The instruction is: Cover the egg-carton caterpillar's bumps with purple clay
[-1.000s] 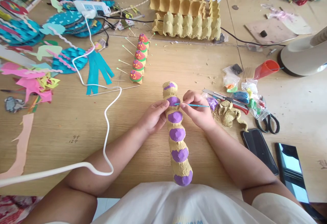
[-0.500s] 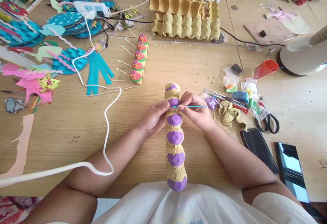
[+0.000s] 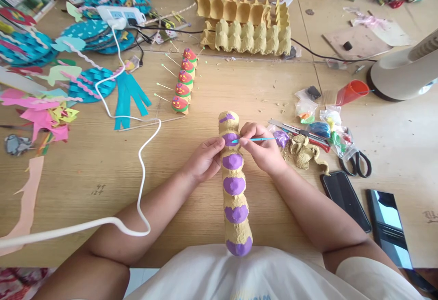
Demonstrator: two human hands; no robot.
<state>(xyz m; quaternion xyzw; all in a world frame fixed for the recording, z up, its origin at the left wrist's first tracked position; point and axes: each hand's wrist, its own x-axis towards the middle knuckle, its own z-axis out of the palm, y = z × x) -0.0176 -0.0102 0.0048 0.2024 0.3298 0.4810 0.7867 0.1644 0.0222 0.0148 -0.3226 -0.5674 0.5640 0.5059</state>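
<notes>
A long strip of egg carton (image 3: 235, 199) with purple clay on its bumps runs from the table's middle to my shirt. My left hand (image 3: 205, 157) grips its left edge near the second bump, thumb on top and fingers partly hidden behind it. Between the thumb and fingers of my right hand (image 3: 262, 149) is a thin blue tool (image 3: 263, 139), its flat tip against the purple clay of the second bump. The top bump carries a smaller, irregular purple patch.
A painted red and green carton strip (image 3: 183, 85) with pins stands ahead. A white cable (image 3: 140, 172) crosses on the left. To the right are scissors (image 3: 359, 165), a cutter, clay bags, a phone (image 3: 345, 199) and a red cup (image 3: 354, 91).
The blue tool has tilted slightly, its right end a little higher. The purple-bumped strip leans slightly more, its top end to the left. The whole view has shifted a little.
</notes>
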